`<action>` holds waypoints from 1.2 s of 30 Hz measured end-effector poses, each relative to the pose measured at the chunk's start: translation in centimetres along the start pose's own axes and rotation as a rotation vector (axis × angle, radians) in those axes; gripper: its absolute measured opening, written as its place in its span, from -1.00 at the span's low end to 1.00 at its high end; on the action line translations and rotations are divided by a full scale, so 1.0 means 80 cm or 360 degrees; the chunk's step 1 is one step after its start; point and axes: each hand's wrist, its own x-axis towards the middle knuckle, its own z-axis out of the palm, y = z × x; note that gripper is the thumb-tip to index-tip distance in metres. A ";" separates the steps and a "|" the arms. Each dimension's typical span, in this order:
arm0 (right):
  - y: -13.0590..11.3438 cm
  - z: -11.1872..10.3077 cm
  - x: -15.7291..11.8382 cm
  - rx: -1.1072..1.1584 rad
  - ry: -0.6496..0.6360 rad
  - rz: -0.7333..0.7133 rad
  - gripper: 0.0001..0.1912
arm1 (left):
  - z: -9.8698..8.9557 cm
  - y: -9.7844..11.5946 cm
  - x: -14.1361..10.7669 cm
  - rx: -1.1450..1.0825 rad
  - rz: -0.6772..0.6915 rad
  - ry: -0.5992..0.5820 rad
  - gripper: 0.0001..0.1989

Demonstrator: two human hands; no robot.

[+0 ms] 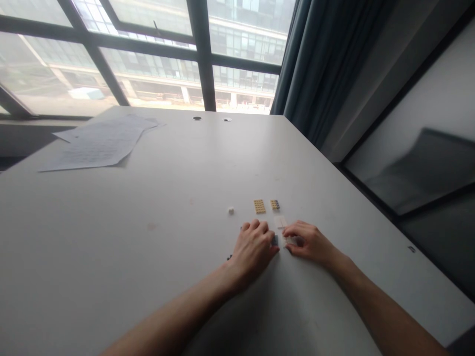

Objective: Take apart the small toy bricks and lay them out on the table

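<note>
My left hand rests low over the table, its fingers curled round a small grey building-block plate; most of that plate is hidden by the hand. Facing it, my right hand pinches a small pale piece between thumb and fingers, close beside the grey plate. Whether the two pieces touch I cannot tell. Just beyond my right fingertips lies a flat whitish piece. Farther off are a tan studded plate and a smaller tan and grey one. Dark bits peek out by my left wrist.
A little white block lies left of the tan plates. Printed paper sheets are spread at the far left of the white table. Two round cable holes sit near its back edge, before the window and a dark curtain.
</note>
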 end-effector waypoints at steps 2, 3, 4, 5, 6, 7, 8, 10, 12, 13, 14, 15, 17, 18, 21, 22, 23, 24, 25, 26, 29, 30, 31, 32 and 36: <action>-0.003 0.001 0.000 0.0007 -0.0003 0.0013 -0.77 | 0.000 0.000 0.001 -0.0009 0.0003 -0.0005 -0.82; -0.004 0.002 0.000 0.0010 -0.0003 0.0017 -0.77 | 0.000 0.000 0.001 -0.0011 0.0003 -0.0010 -0.82; -0.006 0.003 0.001 0.0012 -0.0001 0.0020 -0.77 | -0.001 0.000 0.001 -0.0013 0.0005 -0.0016 -0.82; -0.007 0.003 0.001 0.0015 0.0002 0.0021 -0.77 | -0.001 0.000 0.001 -0.0015 0.0005 -0.0020 -0.82; -0.008 0.004 0.001 0.0018 0.0006 0.0020 -0.77 | -0.002 0.000 0.002 -0.0019 0.0005 -0.0024 -0.82; -0.009 0.004 0.002 0.0019 0.0010 0.0020 -0.77 | -0.002 0.000 0.002 -0.0023 0.0007 -0.0029 -0.82; -0.010 0.004 0.002 0.0020 0.0018 0.0020 -0.77 | -0.002 0.000 0.002 -0.0025 0.0007 -0.0033 -0.82; -0.011 0.005 0.003 0.0018 0.0028 0.0023 -0.77 | -0.003 0.000 0.003 -0.0022 0.0009 -0.0046 -0.81; -0.011 0.005 0.003 0.0014 0.0031 0.0025 -0.77 | -0.003 0.001 0.004 -0.0011 0.0014 -0.0058 -0.79; -0.010 0.005 0.003 0.0014 0.0030 0.0027 -0.77 | -0.002 0.001 0.005 -0.0006 0.0016 -0.0062 -0.79; -0.010 0.005 0.003 0.0015 0.0029 0.0030 -0.77 | -0.002 0.001 0.006 -0.0001 0.0017 -0.0063 -0.79; -0.009 0.005 0.003 0.0015 0.0030 0.0035 -0.77 | -0.001 0.002 0.007 0.0002 0.0018 -0.0063 -0.79; -0.007 0.004 0.002 0.0015 0.0038 0.0040 -0.76 | 0.000 0.003 0.009 0.0008 0.0023 -0.0058 -0.79; -0.006 0.004 0.001 0.0014 0.0040 0.0039 -0.76 | 0.001 0.003 0.010 0.0010 0.0026 -0.0056 -0.78; -0.003 0.003 0.000 0.0009 0.0051 0.0026 -0.76 | 0.002 0.005 0.012 0.0010 0.0027 -0.0060 -0.77; -0.003 0.002 0.000 0.0007 0.0055 0.0023 -0.76 | 0.002 0.005 0.013 0.0006 0.0023 -0.0067 -0.77; -0.003 0.002 0.000 0.0004 0.0058 0.0022 -0.76 | 0.001 0.005 0.013 0.0002 0.0020 -0.0075 -0.77; -0.003 0.001 0.000 0.0002 0.0059 0.0021 -0.76 | 0.001 0.005 0.013 -0.0001 0.0017 -0.0078 -0.77; -0.004 0.001 0.001 0.0001 0.0061 0.0021 -0.76 | 0.001 0.005 0.013 -0.0001 0.0016 -0.0075 -0.77; -0.005 0.001 0.001 0.0000 0.0061 0.0023 -0.76 | 0.000 0.005 0.013 0.0000 0.0017 -0.0068 -0.76; -0.008 0.001 0.002 -0.0006 0.0061 0.0021 -0.76 | 0.001 0.004 0.013 0.0008 0.0026 -0.0041 -0.77; -0.008 0.001 0.002 -0.0008 0.0060 0.0017 -0.76 | 0.002 0.004 0.013 0.0008 0.0029 -0.0033 -0.77; -0.008 0.001 0.001 -0.0011 0.0059 0.0010 -0.76 | 0.004 0.004 0.013 0.0006 0.0032 -0.0025 -0.77; -0.008 0.001 0.000 -0.0015 0.0058 0.0002 -0.76 | 0.005 0.004 0.012 0.0003 0.0034 -0.0017 -0.76; -0.002 -0.003 -0.004 -0.0059 0.0094 -0.0048 -0.78 | 0.002 -0.002 0.009 -0.0014 0.0055 -0.0001 -0.68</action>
